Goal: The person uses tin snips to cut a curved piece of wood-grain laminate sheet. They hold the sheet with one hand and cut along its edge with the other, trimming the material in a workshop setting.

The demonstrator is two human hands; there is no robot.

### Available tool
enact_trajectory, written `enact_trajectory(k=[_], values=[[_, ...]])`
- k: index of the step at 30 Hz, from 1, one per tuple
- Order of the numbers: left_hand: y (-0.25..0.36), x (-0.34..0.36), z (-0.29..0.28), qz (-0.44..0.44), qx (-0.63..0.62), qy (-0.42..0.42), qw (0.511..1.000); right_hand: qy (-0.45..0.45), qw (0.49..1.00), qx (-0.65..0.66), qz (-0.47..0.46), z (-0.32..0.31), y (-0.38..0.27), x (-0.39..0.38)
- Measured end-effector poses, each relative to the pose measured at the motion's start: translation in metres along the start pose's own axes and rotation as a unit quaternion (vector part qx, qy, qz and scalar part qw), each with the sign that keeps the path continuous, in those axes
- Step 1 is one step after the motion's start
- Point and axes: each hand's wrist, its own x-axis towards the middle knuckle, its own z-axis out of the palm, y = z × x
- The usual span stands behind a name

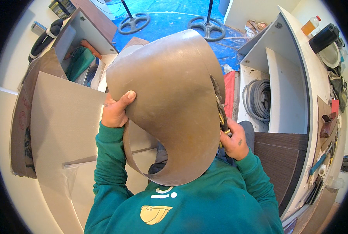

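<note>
A large, thin brown sheet [174, 89], bent into a loose curl, fills the space in front of my chest. My left hand [117, 111] grips its left edge, thumb lying over the surface and fingers behind. At the opposite edge, my right hand [235, 141] is closed round the yellow-and-dark handles of a cutting tool that looks like hand shears [222, 115]. Its dark blades lie along the sheet's right side, seemingly with the edge between them; the far blade is hidden. The sheet's lower end curls back near my sweatshirt.
At right, an open cabinet [287, 50] holds a coiled grey hose [258, 99]; tools and an orange-liquid bottle [311, 25] line its top. Pale boards [64, 117] lean at left by another open cabinet [89, 35]. Black wheel-shaped stand bases [207, 29] rest on blue floor sheeting [166, 23].
</note>
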Motion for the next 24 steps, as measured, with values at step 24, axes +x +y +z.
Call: enact_trajectory(k=[24], values=[[-0.018,0.022,-0.004,-0.063,-0.144,-0.021,0.987,-0.052,0.996,0.066,0.040,-0.005,0.009,-0.001]])
